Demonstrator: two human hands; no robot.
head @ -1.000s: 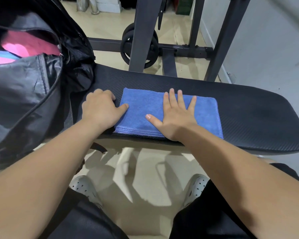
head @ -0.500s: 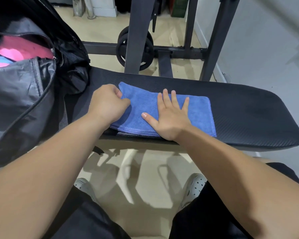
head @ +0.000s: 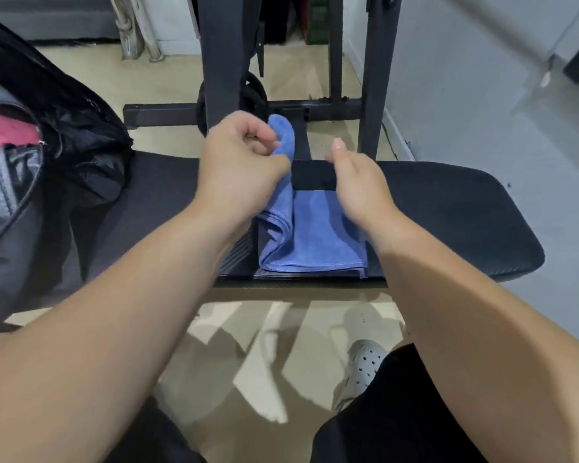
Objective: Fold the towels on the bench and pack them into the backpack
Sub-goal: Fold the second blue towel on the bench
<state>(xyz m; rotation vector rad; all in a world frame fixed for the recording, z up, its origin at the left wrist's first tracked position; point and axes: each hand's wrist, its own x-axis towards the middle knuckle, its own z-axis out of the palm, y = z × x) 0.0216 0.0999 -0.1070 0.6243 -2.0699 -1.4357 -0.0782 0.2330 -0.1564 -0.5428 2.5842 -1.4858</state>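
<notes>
Head view, only one I have. Blue towel [head: 315, 235] sits mid-bench [head: 448, 212], right at the near edge, hemmed side parallel to that edge. The right part lies flat on the pad. The left part is pulled up off the pad into a bunched strip, with folds hanging along the flat part's left side. The strip's long axis runs from the near edge up and away toward the far edge, tip pointing up past the knuckles. I can't call the long axis of the flat part because the forearm covers its right side.

Left hand [head: 241, 162] is clenched round the raised end, cloth pinched between thumb and curled fingers, and held above the pad. Right hand [head: 358, 182] is over the far part of the flat towel with fingers loose and thumb up, nothing in it. It's motion-blurred, so I can't tell if it touches the cloth.

Backpack [head: 57, 155] is black and stands at the bench's left end, mouth unzipped, well apart from the blue towel. A pink towel [head: 10, 133] shows inside the opening.

Beyond the far edge are the dark rack uprights [head: 221, 61] and a weight plate [head: 256, 96] on the floor bar. Below the near edge, a grey perforated shoe [head: 365, 362] stands on the tiled floor.
</notes>
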